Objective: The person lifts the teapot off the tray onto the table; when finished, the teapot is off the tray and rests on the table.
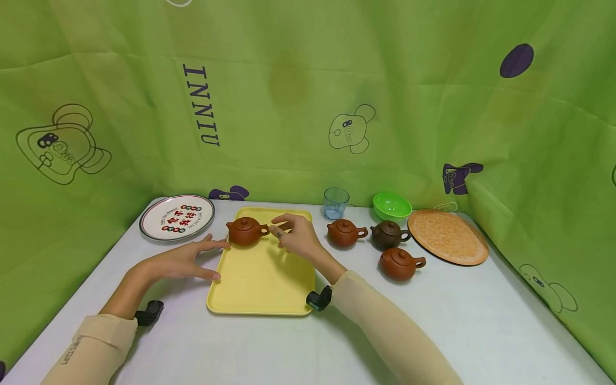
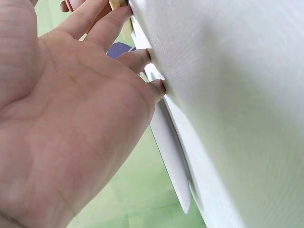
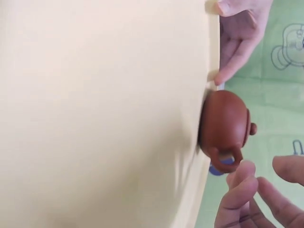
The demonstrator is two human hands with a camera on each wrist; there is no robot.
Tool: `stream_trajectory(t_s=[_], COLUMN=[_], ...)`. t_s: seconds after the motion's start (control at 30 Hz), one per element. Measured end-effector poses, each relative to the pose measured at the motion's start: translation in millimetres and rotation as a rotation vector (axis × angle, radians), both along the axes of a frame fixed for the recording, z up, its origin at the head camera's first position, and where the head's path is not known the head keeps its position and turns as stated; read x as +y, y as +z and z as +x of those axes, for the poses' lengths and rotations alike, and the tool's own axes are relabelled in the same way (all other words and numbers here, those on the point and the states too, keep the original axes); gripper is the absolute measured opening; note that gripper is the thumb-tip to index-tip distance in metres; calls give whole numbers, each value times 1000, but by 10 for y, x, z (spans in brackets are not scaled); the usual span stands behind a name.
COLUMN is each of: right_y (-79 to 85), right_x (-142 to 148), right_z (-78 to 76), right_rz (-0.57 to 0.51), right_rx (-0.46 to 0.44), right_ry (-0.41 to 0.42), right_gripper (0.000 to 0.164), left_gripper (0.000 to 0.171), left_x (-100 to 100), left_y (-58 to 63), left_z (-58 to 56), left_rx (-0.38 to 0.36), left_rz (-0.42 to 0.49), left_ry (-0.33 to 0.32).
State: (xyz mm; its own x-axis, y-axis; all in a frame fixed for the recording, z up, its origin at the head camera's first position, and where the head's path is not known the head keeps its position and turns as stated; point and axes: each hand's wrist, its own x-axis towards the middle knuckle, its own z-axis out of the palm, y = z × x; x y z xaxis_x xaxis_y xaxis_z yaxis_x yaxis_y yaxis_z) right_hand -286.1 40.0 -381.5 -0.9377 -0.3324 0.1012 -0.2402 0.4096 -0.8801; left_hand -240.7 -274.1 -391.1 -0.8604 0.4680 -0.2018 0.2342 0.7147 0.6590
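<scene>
A reddish-brown clay teapot [image 1: 245,232] sits upright on a yellow tray [image 1: 263,278], near its far left corner, with the handle toward the right. My right hand [image 1: 299,237] hovers over the tray beside that handle. In the right wrist view its fingertips [image 3: 246,169] are close to the handle, and the thumb stays apart from them; whether they touch cannot be told. At the tray's left edge is my left hand [image 1: 180,260], thumb and fingers spread. Its fingertips look to be at the tray's rim, and the left wrist view shows the palm [image 2: 80,118] with nothing in it.
Right of the tray stand two reddish teapots [image 1: 344,234] [image 1: 400,264] and a dark brown teapot [image 1: 386,235]. Behind them are a clear bluish cup [image 1: 335,203] and a green bowl [image 1: 392,205]. A round orange mat [image 1: 448,236] lies far right, a white plate [image 1: 177,217] back left.
</scene>
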Motion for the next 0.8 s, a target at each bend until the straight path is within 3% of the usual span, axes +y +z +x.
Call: stream_trajectory(t_s=[0.53, 0.8], right_y=[-103, -127], right_x=[-93, -165], right_z=[-32, -55], right_rz=[18, 25], right_rx=[-53, -25], right_ry=[-14, -13], right_gripper=[32, 30], left_gripper=[89, 89], left_x=[-1, 6], left_y=[-17, 1], left_z=[-3, -10], left_rx=[1, 1], left_rz=[3, 4], left_ry=[-8, -9])
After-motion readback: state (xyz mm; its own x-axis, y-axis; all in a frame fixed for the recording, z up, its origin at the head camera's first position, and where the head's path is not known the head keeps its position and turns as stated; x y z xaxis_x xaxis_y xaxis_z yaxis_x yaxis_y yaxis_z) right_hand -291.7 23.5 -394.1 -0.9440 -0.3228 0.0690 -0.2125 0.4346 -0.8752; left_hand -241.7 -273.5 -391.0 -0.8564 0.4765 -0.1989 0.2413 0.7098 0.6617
